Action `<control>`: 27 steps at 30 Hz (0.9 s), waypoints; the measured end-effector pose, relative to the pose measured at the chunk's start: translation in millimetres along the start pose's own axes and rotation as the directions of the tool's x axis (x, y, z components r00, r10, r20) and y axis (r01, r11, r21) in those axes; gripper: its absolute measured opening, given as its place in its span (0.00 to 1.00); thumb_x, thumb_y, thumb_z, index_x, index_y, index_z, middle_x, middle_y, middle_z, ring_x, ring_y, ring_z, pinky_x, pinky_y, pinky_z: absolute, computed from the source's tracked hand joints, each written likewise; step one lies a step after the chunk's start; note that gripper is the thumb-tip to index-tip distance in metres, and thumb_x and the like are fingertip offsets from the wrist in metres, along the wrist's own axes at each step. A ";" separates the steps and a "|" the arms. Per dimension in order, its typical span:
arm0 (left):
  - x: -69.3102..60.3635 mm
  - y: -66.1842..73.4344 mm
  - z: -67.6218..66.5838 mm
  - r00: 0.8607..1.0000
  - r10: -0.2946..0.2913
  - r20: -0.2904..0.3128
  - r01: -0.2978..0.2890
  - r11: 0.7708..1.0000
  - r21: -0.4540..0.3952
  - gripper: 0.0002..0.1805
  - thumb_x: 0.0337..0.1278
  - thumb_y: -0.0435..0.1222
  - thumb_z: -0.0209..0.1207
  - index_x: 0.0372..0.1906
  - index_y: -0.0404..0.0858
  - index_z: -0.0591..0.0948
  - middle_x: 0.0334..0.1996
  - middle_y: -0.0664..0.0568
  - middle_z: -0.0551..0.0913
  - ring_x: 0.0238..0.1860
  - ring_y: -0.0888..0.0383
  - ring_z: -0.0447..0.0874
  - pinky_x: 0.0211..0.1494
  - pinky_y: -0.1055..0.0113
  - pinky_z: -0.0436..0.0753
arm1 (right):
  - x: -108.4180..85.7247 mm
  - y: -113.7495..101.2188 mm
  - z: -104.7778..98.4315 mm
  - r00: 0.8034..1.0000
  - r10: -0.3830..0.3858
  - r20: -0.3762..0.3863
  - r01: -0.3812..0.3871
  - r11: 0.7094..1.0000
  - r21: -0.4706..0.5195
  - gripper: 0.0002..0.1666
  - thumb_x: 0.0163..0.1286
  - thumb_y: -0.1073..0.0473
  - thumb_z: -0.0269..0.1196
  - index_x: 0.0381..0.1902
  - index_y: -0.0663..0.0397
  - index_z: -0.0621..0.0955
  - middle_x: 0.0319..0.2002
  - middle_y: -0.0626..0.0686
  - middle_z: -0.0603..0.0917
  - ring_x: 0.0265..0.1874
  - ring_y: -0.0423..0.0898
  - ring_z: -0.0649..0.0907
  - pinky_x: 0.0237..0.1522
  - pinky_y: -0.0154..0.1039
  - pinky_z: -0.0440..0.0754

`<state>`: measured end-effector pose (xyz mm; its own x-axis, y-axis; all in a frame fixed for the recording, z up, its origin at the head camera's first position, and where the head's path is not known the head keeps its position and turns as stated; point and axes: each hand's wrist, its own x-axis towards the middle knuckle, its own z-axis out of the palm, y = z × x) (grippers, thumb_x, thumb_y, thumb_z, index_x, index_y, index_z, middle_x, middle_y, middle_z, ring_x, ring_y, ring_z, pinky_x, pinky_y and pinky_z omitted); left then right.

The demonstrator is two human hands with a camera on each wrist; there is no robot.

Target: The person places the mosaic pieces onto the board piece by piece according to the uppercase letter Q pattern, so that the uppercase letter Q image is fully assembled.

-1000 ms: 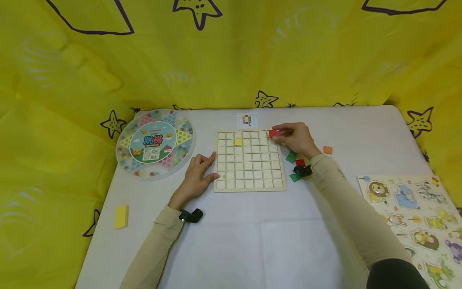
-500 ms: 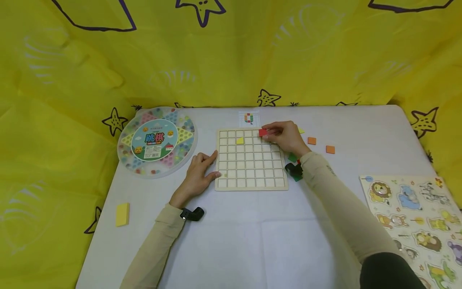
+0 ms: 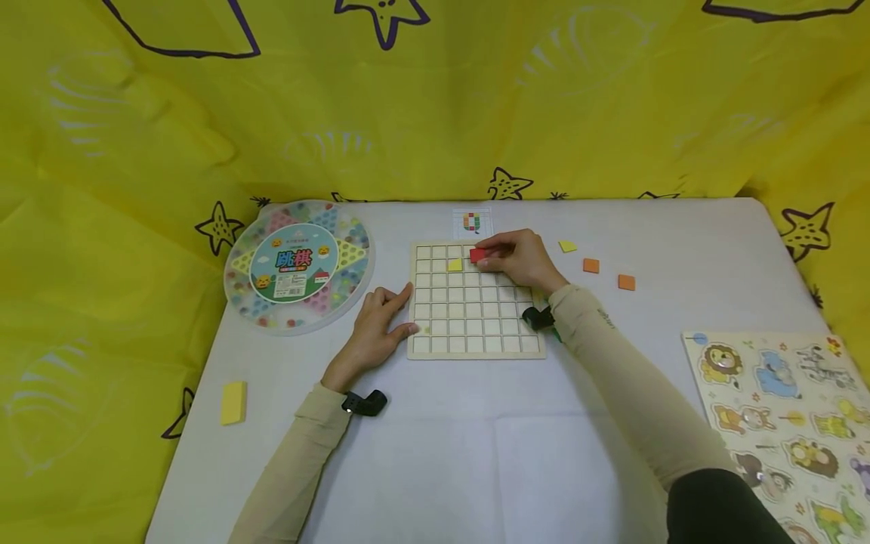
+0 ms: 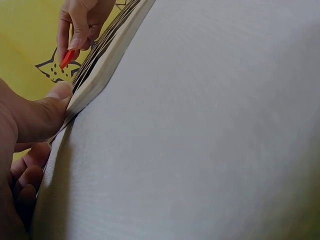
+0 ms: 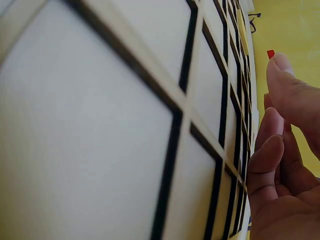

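Observation:
My right hand pinches a red square tile between thumb and fingers over the far rows of a wooden grid board. A yellow tile sits in a cell just left of it. From the left wrist view, the red tile appears tilted above the board. Only a small red corner of the tile shows past the thumb in the right wrist view. My left hand touches the board's left edge with thumb and forefinger, the other fingers loosely bent beside it.
Behind the board lies a pattern card. Orange tiles and a yellow tile lie to the right. A round Chinese checkers box, a yellow block and an animal puzzle board stand around. My right wrist partly hides a green tile.
My right hand has carried the red tile leftward from the board's far right corner toward the yellow tile. A loose yellow tile and an orange tile came into sight behind it. The left hand stays put.

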<state>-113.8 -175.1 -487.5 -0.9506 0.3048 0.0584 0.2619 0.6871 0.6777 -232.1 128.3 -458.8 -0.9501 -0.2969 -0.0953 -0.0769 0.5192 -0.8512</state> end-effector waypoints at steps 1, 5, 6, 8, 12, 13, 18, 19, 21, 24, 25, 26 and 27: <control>-0.1 0.2 0.1 1.000 0.000 0.001 0.000 1.000 -0.002 0.42 0.65 0.37 0.71 0.80 0.34 0.67 0.50 0.39 0.73 0.48 0.45 0.65 0.53 0.54 0.65 | 0.1 -0.3 1.0 1.000 -0.001 -0.001 0.001 1.000 0.000 0.20 0.66 0.59 0.78 0.55 0.54 0.91 0.46 0.57 0.92 0.39 0.45 0.87 0.43 0.31 0.79; -0.7 1.4 -0.4 1.000 -0.004 0.003 0.004 1.000 -0.014 0.42 0.65 0.37 0.71 0.80 0.34 0.67 0.49 0.40 0.73 0.48 0.46 0.64 0.52 0.55 0.64 | 1.2 -0.9 3.4 1.000 -0.011 0.006 0.011 1.000 -0.018 0.19 0.66 0.60 0.77 0.55 0.56 0.90 0.46 0.58 0.92 0.38 0.43 0.86 0.42 0.30 0.79; -0.9 1.6 -0.5 1.000 -0.002 0.000 0.002 1.000 -0.012 0.42 0.65 0.37 0.71 0.80 0.33 0.67 0.49 0.40 0.73 0.48 0.46 0.65 0.52 0.55 0.64 | 1.5 -1.2 3.7 1.000 -0.011 0.008 0.011 1.000 -0.023 0.19 0.66 0.60 0.77 0.55 0.57 0.90 0.46 0.58 0.92 0.38 0.43 0.86 0.42 0.30 0.79; -0.8 1.8 -0.7 1.000 -0.003 0.001 0.003 1.000 -0.019 0.42 0.65 0.37 0.71 0.80 0.34 0.67 0.50 0.39 0.73 0.48 0.46 0.64 0.52 0.56 0.64 | 2.3 -1.7 4.0 1.000 -0.011 0.013 0.011 0.999 -0.039 0.19 0.67 0.60 0.77 0.55 0.57 0.90 0.46 0.59 0.92 0.38 0.43 0.85 0.42 0.31 0.79; -0.7 1.5 -0.9 1.000 0.005 -0.004 -0.005 1.000 -0.015 0.42 0.65 0.37 0.71 0.80 0.34 0.67 0.50 0.39 0.73 0.48 0.45 0.65 0.52 0.56 0.64 | 4.6 -2.7 4.6 0.999 0.000 0.033 0.003 0.996 -0.094 0.19 0.67 0.58 0.77 0.55 0.55 0.91 0.46 0.59 0.91 0.39 0.45 0.83 0.43 0.34 0.77; -0.6 1.4 -0.8 1.000 0.006 -0.004 -0.006 1.000 -0.014 0.42 0.65 0.37 0.71 0.80 0.34 0.67 0.50 0.39 0.73 0.48 0.45 0.65 0.52 0.56 0.64 | 5.1 -3.0 4.6 0.999 0.006 0.040 -0.001 0.994 -0.106 0.19 0.67 0.57 0.77 0.54 0.55 0.91 0.47 0.58 0.91 0.40 0.46 0.82 0.43 0.35 0.77; -0.5 0.8 -0.3 1.000 0.023 -0.020 -0.023 1.000 0.000 0.41 0.64 0.37 0.71 0.79 0.33 0.68 0.50 0.40 0.73 0.47 0.46 0.65 0.51 0.56 0.64 | 6.8 -5.2 5.0 0.998 0.029 0.064 -0.020 0.990 -0.138 0.19 0.66 0.56 0.78 0.54 0.53 0.91 0.49 0.58 0.90 0.40 0.47 0.80 0.44 0.38 0.75; -0.6 0.8 -0.3 0.999 0.025 -0.022 -0.025 1.000 -0.001 0.41 0.64 0.37 0.71 0.79 0.33 0.68 0.50 0.40 0.73 0.47 0.47 0.65 0.51 0.57 0.64 | 7.1 -5.4 5.0 0.997 0.033 0.065 -0.023 0.990 -0.140 0.19 0.66 0.56 0.78 0.54 0.53 0.92 0.49 0.58 0.90 0.40 0.47 0.80 0.44 0.38 0.75; -0.7 0.8 -0.2 0.999 0.026 -0.024 -0.026 1.000 -0.002 0.41 0.65 0.37 0.71 0.79 0.33 0.68 0.49 0.40 0.73 0.47 0.47 0.65 0.51 0.57 0.64 | 7.7 -5.7 4.8 0.997 0.035 0.070 -0.024 0.988 -0.149 0.19 0.66 0.56 0.78 0.54 0.52 0.92 0.51 0.58 0.90 0.41 0.48 0.80 0.44 0.38 0.74; -0.8 1.0 -0.2 0.999 0.024 -0.023 -0.024 1.000 -0.001 0.41 0.65 0.37 0.71 0.79 0.34 0.68 0.49 0.40 0.73 0.47 0.47 0.65 0.50 0.57 0.64 | 8.1 -6.3 4.5 0.996 0.043 0.079 -0.031 0.988 -0.149 0.20 0.65 0.56 0.78 0.54 0.52 0.91 0.53 0.58 0.90 0.41 0.47 0.80 0.43 0.38 0.74; -0.8 1.1 -0.1 1.000 0.022 -0.021 -0.022 1.000 -0.001 0.41 0.65 0.37 0.70 0.79 0.34 0.68 0.49 0.40 0.73 0.47 0.47 0.65 0.50 0.57 0.64 | 8.0 -6.5 4.4 0.996 0.044 0.082 -0.032 0.989 -0.147 0.20 0.65 0.55 0.79 0.54 0.53 0.91 0.53 0.58 0.90 0.41 0.47 0.80 0.43 0.38 0.74; -0.7 1.2 0.0 1.000 0.020 -0.020 -0.020 1.000 -0.002 0.41 0.65 0.37 0.70 0.79 0.34 0.68 0.49 0.40 0.73 0.47 0.47 0.65 0.50 0.57 0.64 | 7.9 -6.9 4.3 0.995 0.046 0.087 -0.033 0.989 -0.146 0.20 0.65 0.55 0.79 0.54 0.53 0.91 0.54 0.59 0.90 0.41 0.47 0.80 0.43 0.38 0.74; -0.7 1.3 -0.1 1.000 0.017 -0.018 -0.017 1.000 -0.002 0.41 0.65 0.37 0.70 0.80 0.34 0.68 0.49 0.40 0.73 0.47 0.47 0.65 0.51 0.57 0.64 | 7.8 -7.3 4.3 0.995 0.049 0.090 -0.036 0.989 -0.144 0.20 0.64 0.55 0.79 0.54 0.53 0.92 0.53 0.59 0.89 0.41 0.47 0.79 0.42 0.38 0.74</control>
<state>-112.8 -174.4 -486.6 -0.9489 0.3043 0.0836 0.2779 0.6802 0.6783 -237.7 118.8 -455.6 -0.9216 -0.3421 -0.1831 -0.0855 0.6394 -0.7641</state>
